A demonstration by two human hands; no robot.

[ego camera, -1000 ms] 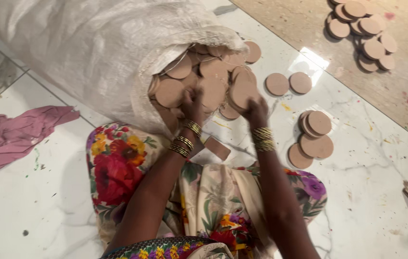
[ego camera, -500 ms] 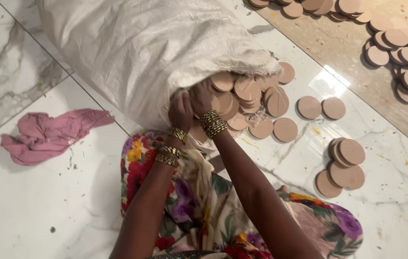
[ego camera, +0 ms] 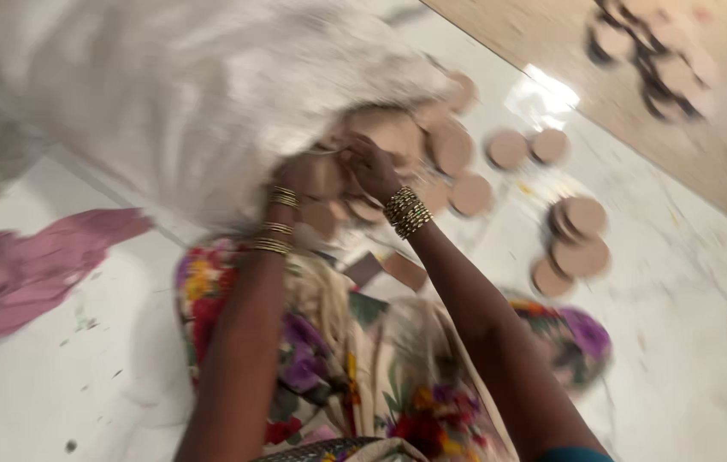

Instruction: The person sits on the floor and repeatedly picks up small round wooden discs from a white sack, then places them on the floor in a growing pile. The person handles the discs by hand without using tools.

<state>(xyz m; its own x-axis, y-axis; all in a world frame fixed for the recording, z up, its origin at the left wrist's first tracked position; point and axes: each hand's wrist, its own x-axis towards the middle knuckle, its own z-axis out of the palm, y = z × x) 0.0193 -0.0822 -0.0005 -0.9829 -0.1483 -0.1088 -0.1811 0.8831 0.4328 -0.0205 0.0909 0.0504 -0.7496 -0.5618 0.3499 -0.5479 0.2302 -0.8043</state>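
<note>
A big white sack (ego camera: 167,103) lies on the floor, its mouth spilling several round tan discs (ego camera: 449,150). My left hand (ego camera: 308,175) is at the sack's mouth edge, fingers curled; the blur hides whether it holds the fabric or a disc. My right hand (ego camera: 368,167) is right beside it, on the discs at the opening, fingers bent; its grip is blurred too. Both wrists wear gold bangles.
Loose discs (ego camera: 526,147) and a small stack (ego camera: 577,239) lie on the white marble floor to the right. More discs (ego camera: 654,56) sit on a brown board at the top right. A pink cloth (ego camera: 30,265) lies at the left. My floral garment (ego camera: 355,368) covers my lap.
Both hands have come together at the sack's mouth; the right hand moved left from the discs. The view has swung and blurred.
</note>
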